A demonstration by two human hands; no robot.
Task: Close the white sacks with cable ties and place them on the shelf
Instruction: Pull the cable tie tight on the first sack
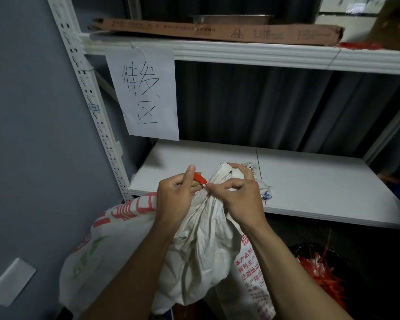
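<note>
A white woven sack (pixel 201 245) with red and green print stands in front of the shelf, its mouth gathered into a bunch. My right hand (pixel 238 195) grips the bunched neck of the sack. My left hand (pixel 176 195) pinches a red cable tie (pixel 200 178) that runs to the neck, thumb up. The tie's loop around the neck is mostly hidden by my fingers. The white shelf board (pixel 310 181) lies just behind the sack.
A paper sign (pixel 146 93) with handwriting hangs from the upper shelf (pixel 263 54), which carries a flat cardboard box (pixel 217 31). A black bin (pixel 321 269) with red cable ties stands at lower right. The white perforated upright (pixel 90 95) and grey wall are to the left.
</note>
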